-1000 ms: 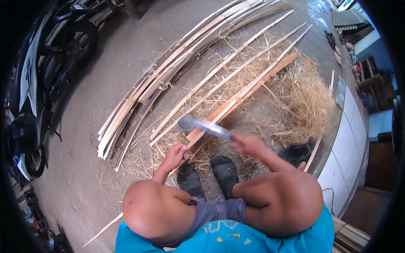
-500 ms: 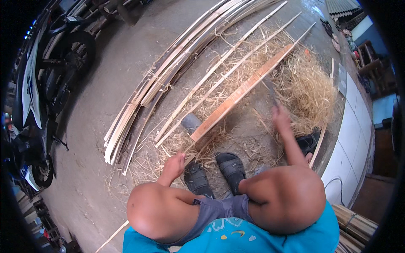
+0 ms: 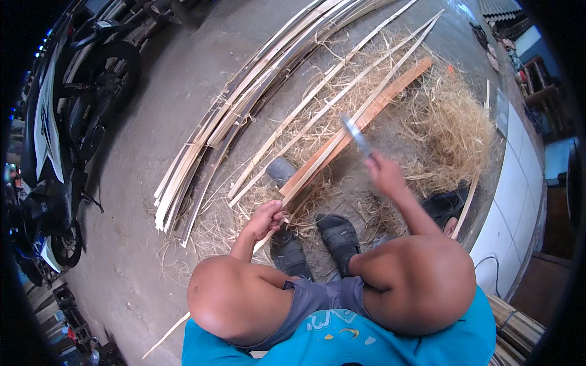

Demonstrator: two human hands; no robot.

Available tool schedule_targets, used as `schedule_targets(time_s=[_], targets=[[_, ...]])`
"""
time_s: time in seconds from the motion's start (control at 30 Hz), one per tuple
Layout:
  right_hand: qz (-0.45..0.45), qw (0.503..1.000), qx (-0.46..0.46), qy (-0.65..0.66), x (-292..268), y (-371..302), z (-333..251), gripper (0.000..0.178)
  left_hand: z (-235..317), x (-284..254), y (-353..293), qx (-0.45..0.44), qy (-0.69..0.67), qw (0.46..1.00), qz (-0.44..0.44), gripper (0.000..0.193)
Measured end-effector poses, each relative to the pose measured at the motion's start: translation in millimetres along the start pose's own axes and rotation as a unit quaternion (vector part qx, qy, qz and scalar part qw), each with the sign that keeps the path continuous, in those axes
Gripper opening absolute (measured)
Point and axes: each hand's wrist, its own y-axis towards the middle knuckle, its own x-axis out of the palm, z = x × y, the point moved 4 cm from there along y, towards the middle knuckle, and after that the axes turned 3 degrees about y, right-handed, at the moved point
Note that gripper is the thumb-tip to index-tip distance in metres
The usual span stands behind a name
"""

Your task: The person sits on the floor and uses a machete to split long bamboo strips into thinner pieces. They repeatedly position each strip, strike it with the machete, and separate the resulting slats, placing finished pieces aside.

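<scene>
My left hand (image 3: 267,220) is closed round the lower part of a long pale bamboo strip (image 3: 370,105), whose tail runs back past my left foot. The strip slants up and away over a reddish-brown wooden board (image 3: 404,84), with a grey cylindrical block (image 3: 281,170) beside the board's near end. In my right hand (image 3: 387,175) is a knife (image 3: 356,135), gripped by its handle. Its blade points up and left, its tip over or beside the strip; whether they touch I cannot tell.
Curly shavings (image 3: 455,116) cover the floor around the board. Further strips (image 3: 299,131) lie to its left, then a large bundle of long strips (image 3: 229,116). A motorcycle (image 3: 73,122) stands far left. White tiles (image 3: 513,183) edge the right side. My sandals (image 3: 337,238) are close by.
The knife has swung left and up from the board's right side to the strip. My left hand has moved slightly up and right, and the strip now lies across the board's left side.
</scene>
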Motion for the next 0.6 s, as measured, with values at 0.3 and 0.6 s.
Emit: schedule_targets(time_s=[0.3, 0.6], targets=[[0.001, 1.000, -0.009, 0.030, 10.4, -18.6, -3.9, 0.037, -8.7, -5.5, 11.9, -0.009, -0.020, 1.000, 0.015, 0.025], [0.041, 0.997, 0.059, -0.009, -37.1, 50.1, 58.6, 0.044, -42.0, -69.3, -47.9, 0.059, 0.130, 0.988, 0.052, 0.027]])
